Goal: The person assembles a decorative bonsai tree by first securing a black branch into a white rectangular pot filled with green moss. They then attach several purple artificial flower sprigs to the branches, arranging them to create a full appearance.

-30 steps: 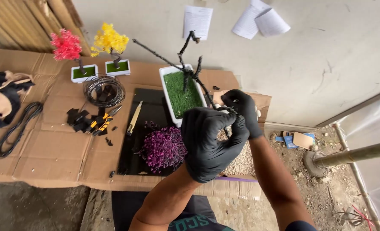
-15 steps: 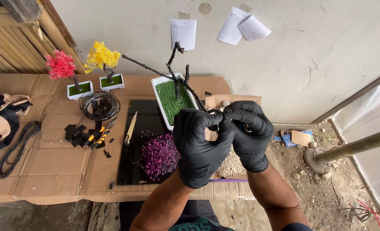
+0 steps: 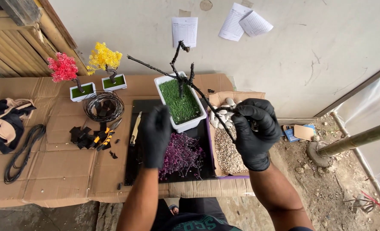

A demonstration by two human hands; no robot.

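2 gloved hands, 3 potted trees (image 3: 180,98), 3 papers (image 3: 184,31).

Both hands wear black gloves on bare forearms. The left hand (image 3: 154,137) hangs flat, fingers straight and pointing away. The right hand (image 3: 255,130) is raised beside it, fingers curled closed.

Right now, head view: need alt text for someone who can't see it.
Black-gloved right hand pinches a bare black wire branch of a small artificial tree in a white planter. The gloved left hand hovers open above purple foliage on a cardboard-covered table.
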